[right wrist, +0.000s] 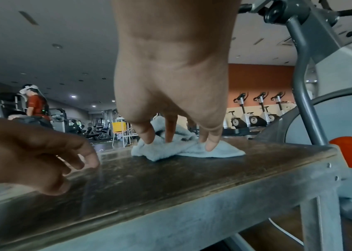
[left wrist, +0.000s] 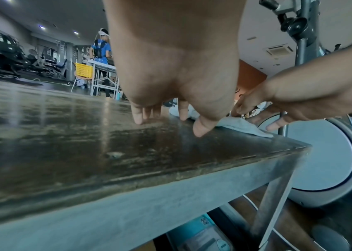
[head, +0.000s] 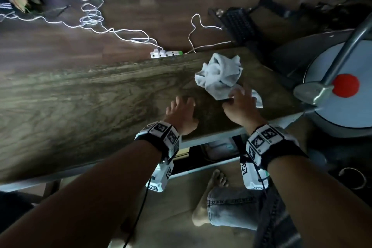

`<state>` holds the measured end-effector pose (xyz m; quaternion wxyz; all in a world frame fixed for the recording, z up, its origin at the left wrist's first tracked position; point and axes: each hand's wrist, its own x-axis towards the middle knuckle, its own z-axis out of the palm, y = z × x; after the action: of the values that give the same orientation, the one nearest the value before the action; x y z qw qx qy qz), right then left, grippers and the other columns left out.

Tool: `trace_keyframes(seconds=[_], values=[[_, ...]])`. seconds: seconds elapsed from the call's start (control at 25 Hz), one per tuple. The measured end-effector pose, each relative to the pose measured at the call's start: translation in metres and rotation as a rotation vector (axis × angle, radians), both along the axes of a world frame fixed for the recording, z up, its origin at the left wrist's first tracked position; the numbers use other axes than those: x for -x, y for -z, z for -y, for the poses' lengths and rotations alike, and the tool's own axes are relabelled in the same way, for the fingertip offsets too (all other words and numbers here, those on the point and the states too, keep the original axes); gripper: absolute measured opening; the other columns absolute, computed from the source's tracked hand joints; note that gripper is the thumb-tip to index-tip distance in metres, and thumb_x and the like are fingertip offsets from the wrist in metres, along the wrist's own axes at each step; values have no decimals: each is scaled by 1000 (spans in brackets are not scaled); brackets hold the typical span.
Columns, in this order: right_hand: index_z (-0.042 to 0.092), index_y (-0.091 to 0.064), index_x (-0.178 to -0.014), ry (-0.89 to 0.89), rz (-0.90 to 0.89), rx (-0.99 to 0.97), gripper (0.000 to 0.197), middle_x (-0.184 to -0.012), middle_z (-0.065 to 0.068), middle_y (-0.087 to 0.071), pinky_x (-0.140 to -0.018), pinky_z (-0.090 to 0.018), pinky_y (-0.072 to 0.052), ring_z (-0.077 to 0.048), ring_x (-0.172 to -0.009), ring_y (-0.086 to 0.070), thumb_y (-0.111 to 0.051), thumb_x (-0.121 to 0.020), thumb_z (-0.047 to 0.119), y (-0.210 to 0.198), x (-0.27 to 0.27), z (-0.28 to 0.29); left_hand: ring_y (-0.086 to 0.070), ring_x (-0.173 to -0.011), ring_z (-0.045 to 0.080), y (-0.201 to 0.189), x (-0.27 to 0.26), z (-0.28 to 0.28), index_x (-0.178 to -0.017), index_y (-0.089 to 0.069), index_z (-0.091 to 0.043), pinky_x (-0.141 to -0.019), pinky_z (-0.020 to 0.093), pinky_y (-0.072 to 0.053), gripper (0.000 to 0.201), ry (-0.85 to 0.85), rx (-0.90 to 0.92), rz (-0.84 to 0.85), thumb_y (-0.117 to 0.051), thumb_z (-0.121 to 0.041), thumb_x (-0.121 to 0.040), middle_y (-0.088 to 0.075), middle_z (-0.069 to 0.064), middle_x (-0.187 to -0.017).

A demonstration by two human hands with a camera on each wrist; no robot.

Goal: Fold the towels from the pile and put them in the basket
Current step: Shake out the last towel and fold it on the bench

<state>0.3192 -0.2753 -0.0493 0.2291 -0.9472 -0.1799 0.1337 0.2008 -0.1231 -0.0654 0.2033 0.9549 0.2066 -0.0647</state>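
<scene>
A crumpled white towel [head: 219, 75] lies near the right end of the wooden table [head: 80, 106]. My right hand [head: 237, 94] reaches down onto its near edge. In the right wrist view the right hand [right wrist: 179, 141] has straight fingers, and their tips touch the towel [right wrist: 183, 149] without curling round it. My left hand [head: 184, 104] is to the left of the towel, apart from it, with fingers spread and relaxed just over the tabletop. The left wrist view shows the left hand [left wrist: 166, 122] holding nothing, with the towel [left wrist: 241, 125] beyond it.
An exercise bike [head: 342, 106] with a red knob [head: 345, 85] stands close against the table's right end. A power strip [head: 166, 53] and white cables lie on the floor beyond the table. A yellow basket [left wrist: 83, 69] sits far off by another table.
</scene>
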Motion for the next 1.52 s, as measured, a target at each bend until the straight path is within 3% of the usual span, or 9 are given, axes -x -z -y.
trace_keyframes(seconds=[0.2,0.36,0.48,0.6,0.88,1.12,1.24,1.36,1.52], values=[[15,-40,-135,42,107,11,54,-143,-8,-44,-106,-52,-32,-34,-135,-35,-60,-85,24,14,-22,-6,-32,-126,33,12,-20,-8,-130,-41,-24,-102,46,-31,51,-20,-35,73,-62,-32,-83,-37,10,-134],[22,-56,-115,-189,346,140,37,-111,-2,-65,-98,-42,-35,-29,-112,-58,-62,-79,23,17,8,-26,-30,-128,31,13,-24,-11,-139,-30,-35,-103,47,-31,74,23,47,147,-69,-28,-76,-34,6,-134],[22,-65,-106,-361,108,-171,23,-105,3,-68,-90,-38,-50,-19,-105,-62,-61,-83,18,16,35,-40,-38,-123,30,12,-15,-17,-136,-38,-39,-102,47,-40,69,96,125,265,-64,-35,-73,-39,6,-131],[18,-67,-105,-353,-97,-494,13,-98,7,-70,-77,-22,-52,-7,-92,-66,-62,-93,20,3,55,-38,-58,-106,25,3,7,-31,-118,-61,-21,-88,33,-50,40,81,180,454,-65,-19,-79,-56,6,-117],[17,-57,-127,-454,18,-292,39,-122,1,-61,-83,-27,-48,-13,-107,-60,-67,-90,24,-11,85,-41,-63,-80,11,-52,80,-70,-99,-72,-17,-71,30,-53,25,65,150,644,-68,-12,-75,-70,0,-94],[9,-65,-116,-700,6,-752,25,-102,19,-63,-81,-10,-44,16,-98,-58,-66,-91,8,-14,143,-91,-50,-101,16,-47,120,-100,-98,-74,-15,-89,18,-38,30,-4,-95,734,-64,-23,-72,-66,-3,-101],[13,-67,-100,-637,50,-662,7,-93,15,-59,-78,-12,-43,12,-89,-56,-63,-94,16,-11,147,-107,-50,-95,20,-31,133,-118,-89,-74,-18,-85,26,-43,18,-84,-199,728,-65,-22,-75,-70,4,-94],[23,-55,-120,-566,69,-205,35,-117,0,-61,-85,-40,-53,-17,-104,-61,-68,-89,29,-7,132,-111,-55,-86,20,-36,149,-128,-96,-67,-32,-75,36,-53,21,-207,-180,633,-55,-27,-79,-68,2,-94],[20,-54,-123,-528,233,264,37,-122,-10,-57,-87,-42,-50,-34,-114,-56,-64,-89,30,1,112,-97,-66,-86,34,-54,166,-138,-104,-58,-28,-69,42,-54,25,-458,-124,507,-46,-25,-82,-69,9,-94]])
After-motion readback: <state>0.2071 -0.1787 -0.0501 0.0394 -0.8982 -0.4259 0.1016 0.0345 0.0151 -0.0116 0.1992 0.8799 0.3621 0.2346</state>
